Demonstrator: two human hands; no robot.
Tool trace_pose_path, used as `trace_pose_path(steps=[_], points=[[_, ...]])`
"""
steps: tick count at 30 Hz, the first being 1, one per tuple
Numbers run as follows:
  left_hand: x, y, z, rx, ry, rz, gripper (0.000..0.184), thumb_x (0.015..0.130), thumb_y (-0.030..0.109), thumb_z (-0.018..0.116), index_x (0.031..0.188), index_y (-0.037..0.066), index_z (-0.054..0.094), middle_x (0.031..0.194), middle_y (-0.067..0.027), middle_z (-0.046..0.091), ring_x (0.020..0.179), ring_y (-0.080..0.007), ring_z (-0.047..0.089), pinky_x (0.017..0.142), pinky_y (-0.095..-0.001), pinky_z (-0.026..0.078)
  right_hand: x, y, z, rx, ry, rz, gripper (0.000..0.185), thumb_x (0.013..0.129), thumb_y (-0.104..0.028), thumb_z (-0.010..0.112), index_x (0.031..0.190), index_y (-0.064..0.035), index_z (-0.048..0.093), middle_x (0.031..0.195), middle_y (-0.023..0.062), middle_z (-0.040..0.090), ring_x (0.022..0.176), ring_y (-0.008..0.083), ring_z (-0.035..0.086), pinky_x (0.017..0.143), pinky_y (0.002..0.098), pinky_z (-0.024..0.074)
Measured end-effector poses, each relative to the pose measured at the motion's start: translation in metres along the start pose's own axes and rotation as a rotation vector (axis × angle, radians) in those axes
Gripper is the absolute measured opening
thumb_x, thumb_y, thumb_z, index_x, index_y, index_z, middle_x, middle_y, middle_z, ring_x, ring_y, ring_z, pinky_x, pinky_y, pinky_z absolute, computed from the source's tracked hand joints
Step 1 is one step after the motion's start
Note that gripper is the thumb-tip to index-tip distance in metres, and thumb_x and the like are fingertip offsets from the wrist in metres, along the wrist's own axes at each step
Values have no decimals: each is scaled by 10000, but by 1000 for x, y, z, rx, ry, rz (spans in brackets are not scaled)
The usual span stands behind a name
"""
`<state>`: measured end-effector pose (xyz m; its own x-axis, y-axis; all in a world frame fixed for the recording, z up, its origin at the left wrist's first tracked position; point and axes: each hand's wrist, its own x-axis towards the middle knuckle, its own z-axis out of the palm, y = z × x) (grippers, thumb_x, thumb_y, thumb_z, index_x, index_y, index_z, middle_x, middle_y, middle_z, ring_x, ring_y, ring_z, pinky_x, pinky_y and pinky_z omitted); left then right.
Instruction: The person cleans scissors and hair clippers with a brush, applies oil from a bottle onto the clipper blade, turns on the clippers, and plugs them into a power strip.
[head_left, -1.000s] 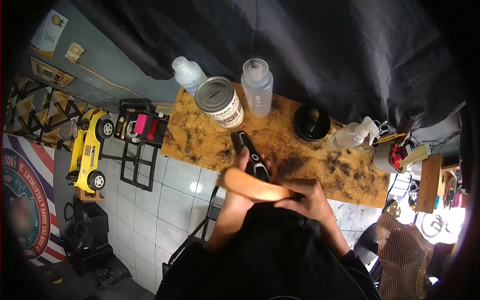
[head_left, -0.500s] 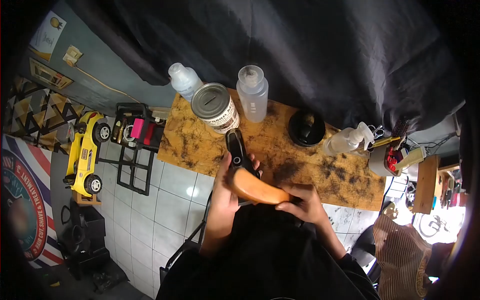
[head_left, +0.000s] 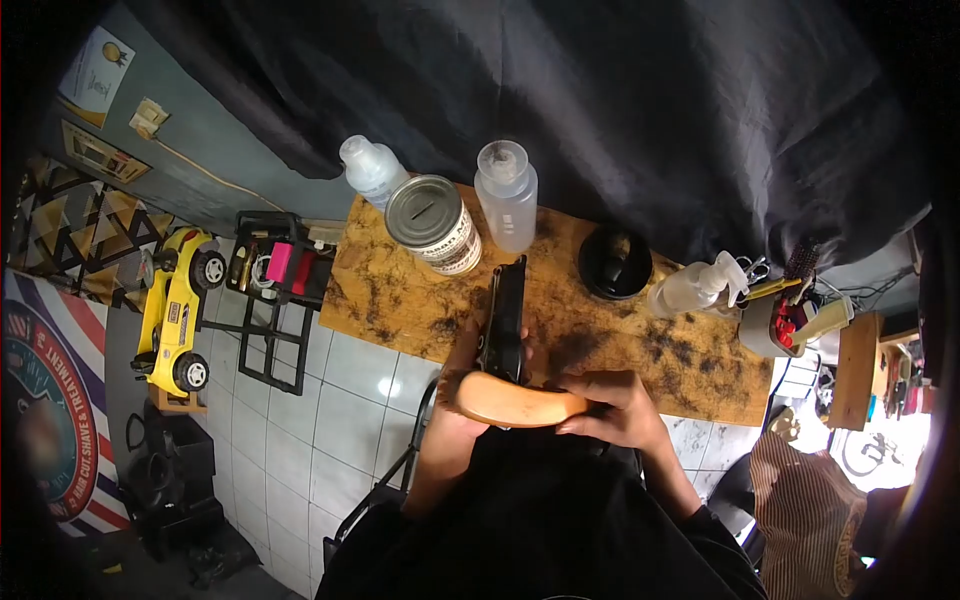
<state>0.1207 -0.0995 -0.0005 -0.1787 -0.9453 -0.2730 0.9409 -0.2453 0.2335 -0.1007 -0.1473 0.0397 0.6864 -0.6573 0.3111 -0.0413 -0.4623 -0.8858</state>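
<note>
A black hair clipper (head_left: 503, 318) stands upright over the table edge, gripped in my left hand (head_left: 452, 425); part of that hand is hidden behind the brush. My right hand (head_left: 622, 412) pinches the end of a brush with a curved, light-wood handle (head_left: 520, 402). Its bristles lie at the left end, against or very close to the lower part of the clipper; exact contact cannot be made out. Just beyond the clipper, a can with a slotted metal lid (head_left: 435, 225) and a tall clear bottle (head_left: 508, 200) stand on the table.
Dark hair clippings streak the wooden table (head_left: 385, 290). Along its back are a white bottle (head_left: 375, 175), a black bowl (head_left: 600, 275), a spray bottle (head_left: 695, 288) and a holder (head_left: 765, 330) with combs and scissors. A yellow toy car (head_left: 175, 310) is at left.
The clipper has turned in my left hand and now shows a narrower side. The brush has shifted slightly down and right and lies more level, its bristles now visible.
</note>
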Motion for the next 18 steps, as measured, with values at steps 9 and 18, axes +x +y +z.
trace_pose_path(steps=[9, 18], points=[[-11, -2, 37, 160, 166, -31, 424, 901, 333, 595, 1198, 44, 506, 932, -70, 563, 789, -172, 565, 636, -294, 493, 27, -14, -5, -163, 500, 451, 480, 742, -158, 793, 1106, 99, 615, 931, 217, 683, 858, 208, 676, 740, 299, 526], [-1, 0, 31, 55, 163, 65, 404, 876, 434, 575, 984, 45, 569, 877, -58, 579, 819, -180, 574, 723, -318, 500, -4, -4, 23, 51, 103, 154, 456, 723, -215, 807, 1067, 40, 649, 901, 182, 685, 831, 270, 677, 768, 343, 513]])
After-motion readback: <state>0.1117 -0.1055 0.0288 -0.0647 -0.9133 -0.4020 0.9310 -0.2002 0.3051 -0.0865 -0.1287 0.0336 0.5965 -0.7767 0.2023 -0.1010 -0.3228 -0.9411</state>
